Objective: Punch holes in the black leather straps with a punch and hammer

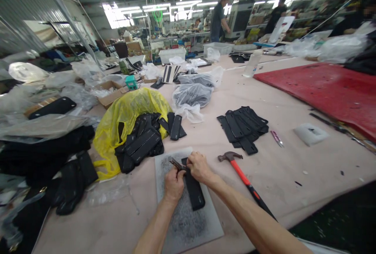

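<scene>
My left hand (174, 184) is closed around a short dark metal tool (176, 164), whose far end sticks out past the fingers; its exact kind is hard to make out. Fingers of my right hand (199, 166) pinch the upper end of a flat black strip piece (194, 191), close beside the tool. The strip lies lengthwise on a pale, black-speckled board (188, 226). To the right of the board rests a claw hammer (242, 173) with a red and black handle, untouched.
A yellow bag (132, 103) spilling black pieces (143, 146) stands at the left. More black pieces (243, 126) lie stacked at the right, near pink snips (277, 138) and a whitish block (310, 133). Beyond them is a red board (326, 89). A person (219, 17) stands farther back.
</scene>
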Demonstrator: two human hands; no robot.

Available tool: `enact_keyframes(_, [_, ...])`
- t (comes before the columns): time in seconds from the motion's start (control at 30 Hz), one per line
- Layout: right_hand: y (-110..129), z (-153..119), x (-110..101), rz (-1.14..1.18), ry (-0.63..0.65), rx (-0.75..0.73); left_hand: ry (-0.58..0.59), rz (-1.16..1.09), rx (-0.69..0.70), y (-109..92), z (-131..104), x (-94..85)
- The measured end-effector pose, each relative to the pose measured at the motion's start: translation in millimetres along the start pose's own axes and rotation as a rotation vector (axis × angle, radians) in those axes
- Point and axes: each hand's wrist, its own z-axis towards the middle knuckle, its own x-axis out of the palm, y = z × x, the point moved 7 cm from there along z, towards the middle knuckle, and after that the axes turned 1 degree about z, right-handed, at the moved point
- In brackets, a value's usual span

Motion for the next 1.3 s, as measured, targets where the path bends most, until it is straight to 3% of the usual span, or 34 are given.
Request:
enact_keyframes(0.13, [-8.1,-40.9,-9.0,0.071,0.003,0.021,-0.009,-0.015,0.007,-2.2,-0.6,-0.6])
enact_keyframes(0.27, [-55.9,-90.7,-24.3,0.016,-0.082,0.187,-0.01,-0.025,0.003,-0.9,-1.2,0.0])
enact_keyframes(0.4, [-96.4,-115.4,-29.7,-0.116,-0.193,0.327,-0.002,-0.012,0.008,2.0,-1.9,1.2])
enact_keyframes(0.47, [-92.8,-118.5,-29.4,-0.081,-0.258,0.274,0.003,-0.013,0.013,2.2,-1.8,1.4])
enact_keyframes(0.57, [-60.1,-121.0,-25.1,-0.047,-0.268,0.085,0.007,-0.026,0.019,0.1,-0.6,1.0])
enact_keyframes(0.67, [-21.3,-125.0,-5.9,-0.086,-0.041,-0.105,0.006,-0.049,0.019,-3.6,0.8,-0.8])
enact_keyframes(0.73, [-8.7,-126.3,6.6,-0.116,0.089,-0.139,-0.006,-0.061,0.002,-5.4,0.7,-3.5])
enact_keyframes(0.9, [-11.3,-100.6,15.1,-0.12,0.09,-0.05,-0.034,-0.071,-0.022,-10.2,-6.3,-12.6])
enact_keyframes(1.07, [-19.5,-64.1,14.1,-0.007,0.055,-0.02,0.031,-0.07,-0.004,-10.2,-11.6,-10.4])
enact_keyframes(1.3, [-31.5,-58.2,20.8,0.14,0.052,-0.007,0.071,-0.041,-0.002,-2.6,-11.5,-2.8])
